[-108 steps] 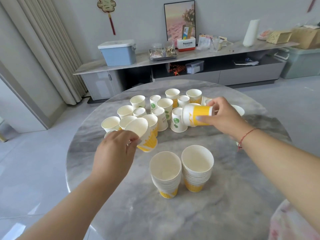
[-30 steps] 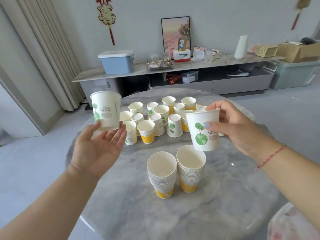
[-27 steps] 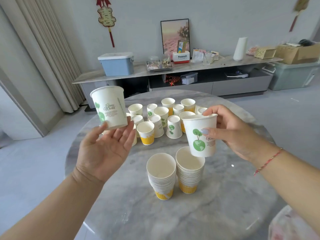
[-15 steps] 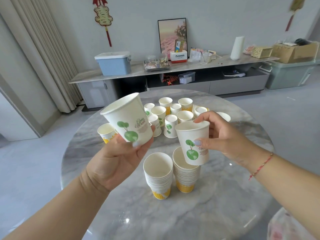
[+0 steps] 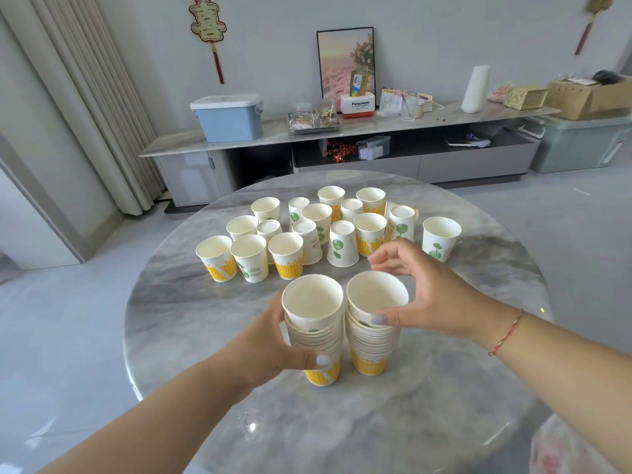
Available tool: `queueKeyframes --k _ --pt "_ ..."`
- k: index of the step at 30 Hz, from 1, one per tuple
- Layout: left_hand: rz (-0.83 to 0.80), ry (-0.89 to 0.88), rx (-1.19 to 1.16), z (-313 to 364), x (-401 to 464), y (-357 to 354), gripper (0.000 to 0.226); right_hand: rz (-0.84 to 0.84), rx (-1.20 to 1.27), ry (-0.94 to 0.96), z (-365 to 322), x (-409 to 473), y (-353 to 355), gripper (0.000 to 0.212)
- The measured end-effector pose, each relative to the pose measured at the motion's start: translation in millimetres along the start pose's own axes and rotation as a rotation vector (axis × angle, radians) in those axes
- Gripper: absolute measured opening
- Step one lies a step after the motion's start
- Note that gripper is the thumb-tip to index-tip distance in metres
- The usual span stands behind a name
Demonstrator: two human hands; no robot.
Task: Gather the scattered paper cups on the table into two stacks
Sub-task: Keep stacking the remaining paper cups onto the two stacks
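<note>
Two stacks of white paper cups stand side by side near the middle of the round marble table (image 5: 205, 336). My left hand (image 5: 273, 343) wraps around the left stack (image 5: 313, 331) from the left, thumb across its front. My right hand (image 5: 424, 295) curls around the top cup of the right stack (image 5: 374, 323), thumb on the near rim, fingers behind it. Beyond the stacks, several loose cups (image 5: 321, 227) with yellow or green prints stand in a cluster, some upside down. One cup (image 5: 439, 237) stands apart at the right.
A long low cabinet (image 5: 342, 155) with a blue bin (image 5: 227, 118), a tray, a framed picture and boxes runs along the far wall. Curtains hang at the left. A patterned cloth shows at the bottom right corner.
Both hands came down from holding single green-print cups in the air. Those cups now sit on top of the two stacks, with each hand around its stack.
</note>
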State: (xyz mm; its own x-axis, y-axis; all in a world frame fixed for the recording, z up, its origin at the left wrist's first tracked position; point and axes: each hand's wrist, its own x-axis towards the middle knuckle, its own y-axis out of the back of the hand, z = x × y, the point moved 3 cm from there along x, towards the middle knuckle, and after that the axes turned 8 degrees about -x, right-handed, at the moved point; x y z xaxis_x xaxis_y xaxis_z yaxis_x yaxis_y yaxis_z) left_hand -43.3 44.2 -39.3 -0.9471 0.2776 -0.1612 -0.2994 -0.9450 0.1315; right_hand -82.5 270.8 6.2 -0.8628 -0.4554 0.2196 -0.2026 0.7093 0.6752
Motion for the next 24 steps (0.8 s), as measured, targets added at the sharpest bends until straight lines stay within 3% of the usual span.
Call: queueKeyframes --k 6,10,14,18,21,24 --pt "0.078 -0.006 0.103 -12 5 3 0.12 -0.137 -0.25 -0.026 10 -4 -11 0.099" --pt "0.138 -0.04 0.159 -23 11 -5 0.099 -0.166 -0.425 -0.01 16 -4 -29 0.099" --pt "0.099 -0.02 0.292 -23 16 -1 0.102 -0.162 -0.42 -0.027 18 -3 -27 0.1" --pt "-0.013 0.174 0.502 -22 15 29 0.093 -0.15 -0.234 -0.114 19 3 -2 0.076" --pt "0.143 0.236 0.467 -17 20 56 0.078 0.08 -0.26 -0.173 39 20 26 0.061" --pt "0.29 0.244 0.354 -10 37 79 0.071 0.196 -0.416 -0.298 70 39 48 0.048"
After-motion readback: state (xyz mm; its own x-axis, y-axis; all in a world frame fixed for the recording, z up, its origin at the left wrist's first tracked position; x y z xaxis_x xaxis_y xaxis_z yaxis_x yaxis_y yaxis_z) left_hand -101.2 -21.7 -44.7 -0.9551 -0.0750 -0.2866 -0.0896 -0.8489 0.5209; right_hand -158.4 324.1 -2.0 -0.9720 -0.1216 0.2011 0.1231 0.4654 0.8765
